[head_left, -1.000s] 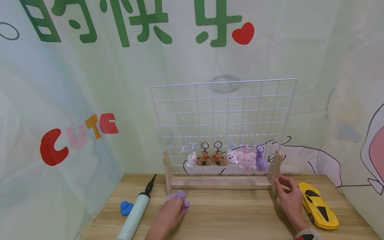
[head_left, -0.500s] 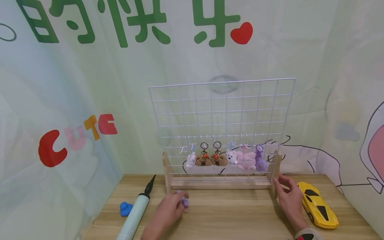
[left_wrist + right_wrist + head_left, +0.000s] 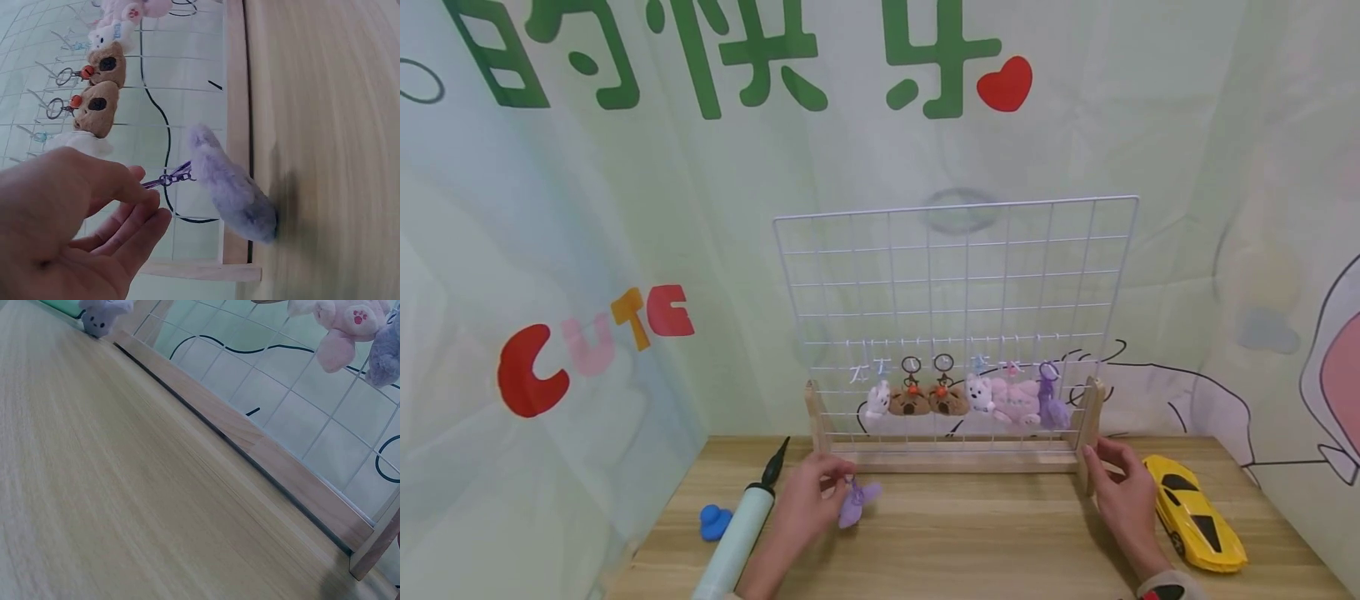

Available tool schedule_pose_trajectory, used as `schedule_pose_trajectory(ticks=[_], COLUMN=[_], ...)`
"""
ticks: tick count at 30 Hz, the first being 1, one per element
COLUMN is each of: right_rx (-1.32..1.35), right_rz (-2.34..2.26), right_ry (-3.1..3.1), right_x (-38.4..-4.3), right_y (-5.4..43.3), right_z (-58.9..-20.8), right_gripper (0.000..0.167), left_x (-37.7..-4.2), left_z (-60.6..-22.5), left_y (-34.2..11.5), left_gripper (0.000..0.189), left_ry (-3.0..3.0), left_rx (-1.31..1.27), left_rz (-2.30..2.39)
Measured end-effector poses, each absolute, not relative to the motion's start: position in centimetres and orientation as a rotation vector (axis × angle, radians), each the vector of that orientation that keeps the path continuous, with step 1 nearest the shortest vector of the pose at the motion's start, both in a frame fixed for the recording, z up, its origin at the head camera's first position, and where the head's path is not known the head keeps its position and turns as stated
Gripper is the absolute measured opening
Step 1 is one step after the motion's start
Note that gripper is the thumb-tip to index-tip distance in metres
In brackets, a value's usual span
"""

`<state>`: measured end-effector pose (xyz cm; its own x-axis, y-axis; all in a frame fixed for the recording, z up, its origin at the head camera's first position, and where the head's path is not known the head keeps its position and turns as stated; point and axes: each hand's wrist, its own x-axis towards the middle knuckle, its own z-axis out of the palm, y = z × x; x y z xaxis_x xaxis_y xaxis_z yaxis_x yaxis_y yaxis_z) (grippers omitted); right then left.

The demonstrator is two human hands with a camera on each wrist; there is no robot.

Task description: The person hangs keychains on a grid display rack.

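Observation:
My left hand pinches the purple chain of a purple plush keychain, which dangles just above the table at the rack's left end. In the left wrist view the plush hangs clear of the fingertips. My right hand holds the right wooden foot of the white wire grid rack between thumb and fingers. On the rack's hooks hang a white plush, two brown plush keychains, a white bear, a pink plush and another purple plush.
To the left lie a pale green hand pump with a black nozzle and a small blue rubber duck. A yellow toy car stands right of my right hand. Behind the rack hangs a printed cloth backdrop.
My left hand has picked the purple plush keychain up off the table by its chain and turned it to hang down. The right hand has stayed at the rack's foot.

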<state>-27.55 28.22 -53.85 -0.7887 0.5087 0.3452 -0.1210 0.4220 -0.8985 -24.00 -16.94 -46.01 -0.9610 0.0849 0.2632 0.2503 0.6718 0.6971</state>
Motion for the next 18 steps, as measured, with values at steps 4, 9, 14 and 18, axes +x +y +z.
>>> schedule_pose_trajectory(ticks=[4,9,14,18], right_rx=[-0.328,-0.328,-0.329,-0.331], right_rz=[1.389,1.400,1.398,1.400], right_ry=[-2.093,-2.103,-2.096,-2.093], right_x=[-27.61,-27.63,-27.66,-27.65], right_y=[28.27,28.38,28.37,28.34], right_z=[-53.83,-53.78,-53.80,-53.92], right_gripper=[0.040,0.042,0.041,0.040], left_x=[-24.40,-24.52,-24.62,-24.84], left_z=[-46.49,-46.50,-46.15,-45.58], left_y=[-17.11,-16.99,-17.11,-17.31], left_gripper=[0.025,0.017,0.015,0.015], left_ry=[-2.689,-2.637,-2.530,-2.467], left_rx=[-0.314,-0.316,-0.327,-0.330], left_rz=[-1.036,-0.973,-0.947,-0.985])
